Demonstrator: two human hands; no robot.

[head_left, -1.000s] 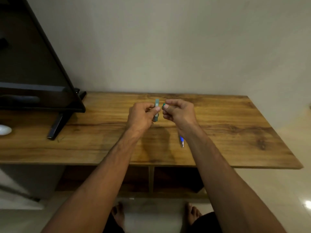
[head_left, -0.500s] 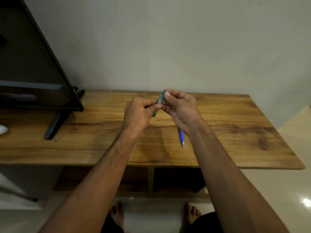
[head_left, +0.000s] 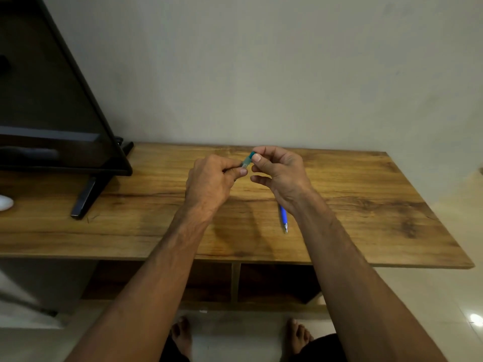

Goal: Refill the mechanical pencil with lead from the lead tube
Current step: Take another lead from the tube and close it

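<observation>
Teal-capped and clear-bodied, the lead tube [head_left: 247,160] is held tilted above the wooden table [head_left: 366,194], its capped end pointing up and away from the person. The left hand [head_left: 209,184] pinches the tube's lower end between thumb and curled fingers. The right hand [head_left: 281,173] meets the tube at its teal cap, thumb and forefinger pressed together there, the other fingers loosely curved below. Nearer the person than the tube, the blue mechanical pencil [head_left: 283,218] lies flat on the table, partly hidden under the right wrist, its metal tip pointing toward the person. Well left of the tube stands a black monitor [head_left: 52,113] on the table.
</observation>
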